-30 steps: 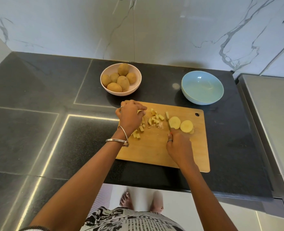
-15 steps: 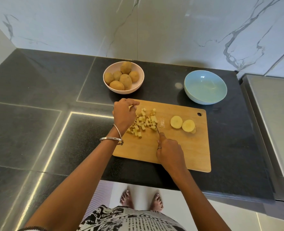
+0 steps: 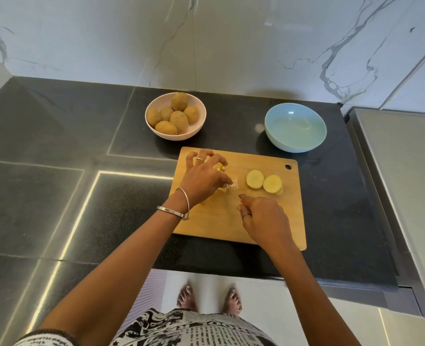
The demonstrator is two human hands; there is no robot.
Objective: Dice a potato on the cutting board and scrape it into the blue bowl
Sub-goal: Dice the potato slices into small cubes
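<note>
Diced potato (image 3: 221, 168): pale yellow cubes, mostly hidden under the left hand; only a few bits showing at the fingers and by the wrist, on the left half of the cutting board.
Potato slices (image 3: 264, 182): two round pale yellow slabs, cut faces up, overlapping slightly, right of centre on the board; a smaller piece tucked under the right one.
Cutting board (image 3: 269, 228): light wood, rectangular, hanging hole in the far right corner; lying flat on the dark counter, near edge close to the counter's front.
Left hand (image 3: 204, 177): fingers spread and curled down like a cage over the diced pile, ring on one finger, two bangles at the wrist.
Right hand (image 3: 264, 218): closed round a knife handle (image 3: 242, 202), only a sliver of orange visible; forefinger stretched forward; blade (image 3: 232, 187) just a thin line running toward the left hand.
Blue bowl (image 3: 295, 127): pale blue, nothing visible inside, on the counter beyond the board's far right corner, apart from it.
Pink bowl (image 3: 175, 119): six whole unpeeled brown potatoes (image 3: 179, 121) heaped inside; beyond the board's far left corner.
Counter (image 3: 56, 146): black stone with light seams; white marble wall behind.
</note>
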